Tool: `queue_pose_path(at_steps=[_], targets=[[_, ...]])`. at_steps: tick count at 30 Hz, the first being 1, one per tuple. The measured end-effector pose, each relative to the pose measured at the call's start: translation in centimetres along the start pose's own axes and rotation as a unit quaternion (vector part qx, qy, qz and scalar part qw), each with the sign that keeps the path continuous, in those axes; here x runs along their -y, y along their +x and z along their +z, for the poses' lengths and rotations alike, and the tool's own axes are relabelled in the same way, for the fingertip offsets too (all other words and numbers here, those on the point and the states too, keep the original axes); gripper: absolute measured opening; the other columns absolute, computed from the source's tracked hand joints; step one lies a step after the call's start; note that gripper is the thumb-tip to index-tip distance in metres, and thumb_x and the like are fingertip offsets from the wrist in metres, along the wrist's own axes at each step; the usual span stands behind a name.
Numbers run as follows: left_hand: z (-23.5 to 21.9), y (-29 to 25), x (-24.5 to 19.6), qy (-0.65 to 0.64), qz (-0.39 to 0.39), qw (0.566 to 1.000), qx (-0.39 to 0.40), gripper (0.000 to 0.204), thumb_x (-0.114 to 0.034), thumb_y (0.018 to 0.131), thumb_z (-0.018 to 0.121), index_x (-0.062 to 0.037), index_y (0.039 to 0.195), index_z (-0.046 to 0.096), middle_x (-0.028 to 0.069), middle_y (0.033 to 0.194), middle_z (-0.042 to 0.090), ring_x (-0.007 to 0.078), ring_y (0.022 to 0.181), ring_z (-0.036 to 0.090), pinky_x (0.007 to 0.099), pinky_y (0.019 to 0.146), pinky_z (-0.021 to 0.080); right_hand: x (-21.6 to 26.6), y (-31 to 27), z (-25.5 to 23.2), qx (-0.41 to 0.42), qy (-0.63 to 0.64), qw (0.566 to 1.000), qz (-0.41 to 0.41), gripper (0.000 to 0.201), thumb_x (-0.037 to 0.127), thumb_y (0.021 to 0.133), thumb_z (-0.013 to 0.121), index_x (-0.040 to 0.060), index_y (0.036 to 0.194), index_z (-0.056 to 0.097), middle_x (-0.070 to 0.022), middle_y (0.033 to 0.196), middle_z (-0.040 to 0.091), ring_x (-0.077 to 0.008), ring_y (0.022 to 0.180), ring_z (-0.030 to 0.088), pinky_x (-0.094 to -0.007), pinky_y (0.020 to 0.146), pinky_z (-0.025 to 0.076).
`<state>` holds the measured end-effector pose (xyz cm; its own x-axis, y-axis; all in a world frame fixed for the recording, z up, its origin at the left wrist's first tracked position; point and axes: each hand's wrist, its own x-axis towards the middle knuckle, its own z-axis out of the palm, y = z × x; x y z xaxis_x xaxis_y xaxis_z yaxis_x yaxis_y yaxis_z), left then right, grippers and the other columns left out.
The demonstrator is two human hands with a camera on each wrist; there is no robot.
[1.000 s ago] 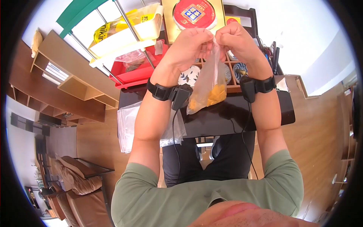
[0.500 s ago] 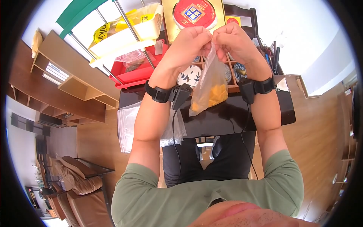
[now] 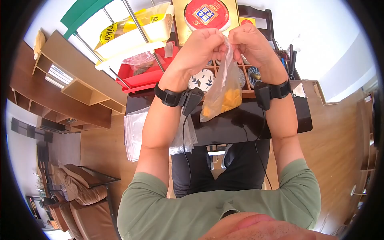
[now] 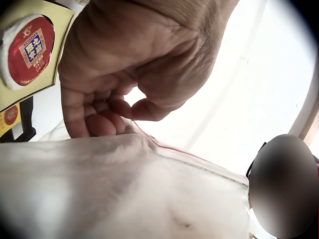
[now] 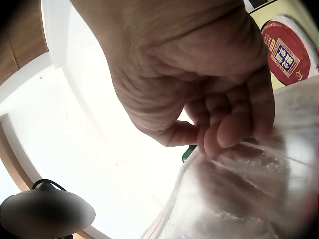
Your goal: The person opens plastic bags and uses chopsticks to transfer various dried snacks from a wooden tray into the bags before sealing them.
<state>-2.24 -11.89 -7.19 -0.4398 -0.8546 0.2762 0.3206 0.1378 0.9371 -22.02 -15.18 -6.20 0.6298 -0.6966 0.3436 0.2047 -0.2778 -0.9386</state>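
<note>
A clear zip bag hangs over the table's front part, with orange-yellow pieces gathered at its bottom. My left hand pinches its top edge between thumb and curled fingers. Close beside it, my right hand pinches the same edge from the other side. A red zip line runs along the mouth in the left wrist view. From the right wrist, the crinkled plastic spreads below the fingertips.
Flat clear bags lie at the dark table's left edge. Behind my hands are a wooden divided tray with patterned round pieces and a red round package on gold. A tiered rack stands left, pens right.
Both hands stay close together at the bag's top, shifting only slightly. The bag's lower end has swung a little to the right and its upper part has turned.
</note>
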Motion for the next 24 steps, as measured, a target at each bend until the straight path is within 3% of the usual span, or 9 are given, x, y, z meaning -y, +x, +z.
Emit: queue_pose_path(at_steps=[1,7,11,13,17,19,22,24], targets=[[-0.3,0.0,0.1,0.002,0.007,1.000,0.013,0.024,-0.020,0.103,0.052,-0.0012,0.097,0.065,0.0125,0.094,0.073,0.0167,0.086,0.070,0.0282,0.079,0.054,0.0,0.0,0.0,0.000,0.000,1.000,0.000,0.034,0.027,0.091,0.059,0.0043,0.066,0.065,-0.0068,0.053,0.059,-0.0118,0.043,0.054,-0.0241,0.039,0.035],[0.5,-0.1,-0.7,0.128,-0.013,0.991,-0.027,0.028,-0.023,0.104,0.054,-0.0004,0.093,0.067,0.0101,0.085,0.072,0.0156,0.083,0.069,0.0300,0.079,0.055,0.0,0.0,0.5,-0.027,-0.051,0.998,-0.020,0.032,0.025,0.090,0.060,0.0036,0.067,0.066,-0.0060,0.054,0.060,-0.0117,0.044,0.055,-0.0240,0.040,0.036],[-0.3,0.0,-0.2,0.105,-0.029,0.994,-0.026,0.030,-0.026,0.104,0.054,0.0002,0.095,0.067,0.0108,0.086,0.072,0.0177,0.083,0.069,0.0319,0.079,0.055,0.3,-0.2,0.9,-0.047,-0.054,0.997,-0.010,0.030,0.023,0.089,0.060,0.0026,0.067,0.066,-0.0058,0.055,0.060,-0.0118,0.044,0.056,-0.0241,0.040,0.036],[-0.8,0.5,0.9,0.017,-0.011,1.000,0.012,0.032,-0.027,0.105,0.054,0.0007,0.096,0.066,0.0124,0.087,0.071,0.0206,0.083,0.069,0.0328,0.080,0.055,0.5,-0.2,0.9,-0.045,-0.045,0.998,-0.007,0.030,0.023,0.089,0.060,0.0023,0.067,0.066,-0.0058,0.055,0.060,-0.0119,0.044,0.056,-0.0240,0.040,0.036],[-0.2,0.3,0.6,0.016,0.005,1.000,0.007,0.032,-0.028,0.105,0.054,0.0008,0.096,0.066,0.0141,0.089,0.071,0.0235,0.083,0.070,0.0332,0.081,0.055,0.3,-0.1,0.7,-0.029,-0.015,0.999,-0.010,0.029,0.021,0.087,0.059,0.0014,0.067,0.066,-0.0067,0.055,0.060,-0.0128,0.043,0.054,-0.0252,0.040,0.037],[0.7,-0.1,-0.1,0.022,-0.002,0.998,-0.051,0.024,-0.022,0.100,0.058,-0.0046,0.085,0.061,-0.0011,0.076,0.057,0.0062,0.069,0.054,0.0235,0.063,0.048,0.4,-0.2,0.5,-0.020,-0.002,1.000,-0.012,0.028,0.019,0.087,0.058,0.0010,0.067,0.066,-0.0072,0.055,0.059,-0.0133,0.043,0.053,-0.0258,0.040,0.038],[0.8,-0.9,-2.1,0.061,0.008,0.993,-0.101,0.022,-0.020,0.099,0.060,-0.0040,0.085,0.061,-0.0004,0.076,0.059,0.0066,0.069,0.057,0.0244,0.064,0.049,1.4,-0.5,0.3,-0.050,0.031,0.998,-0.015,0.027,0.016,0.086,0.056,0.0003,0.065,0.065,-0.0083,0.054,0.058,-0.0147,0.041,0.052,-0.0273,0.041,0.040],[-0.3,-1.2,-2.4,0.047,0.026,0.995,-0.082,0.019,-0.018,0.099,0.060,-0.0040,0.086,0.063,0.0002,0.077,0.062,0.0062,0.067,0.058,0.0227,0.063,0.050,1.9,-0.8,-0.3,-0.061,0.021,0.998,-0.029,0.027,0.015,0.085,0.056,-0.0007,0.064,0.063,-0.0090,0.052,0.057,-0.0162,0.040,0.051,-0.0281,0.041,0.042]])
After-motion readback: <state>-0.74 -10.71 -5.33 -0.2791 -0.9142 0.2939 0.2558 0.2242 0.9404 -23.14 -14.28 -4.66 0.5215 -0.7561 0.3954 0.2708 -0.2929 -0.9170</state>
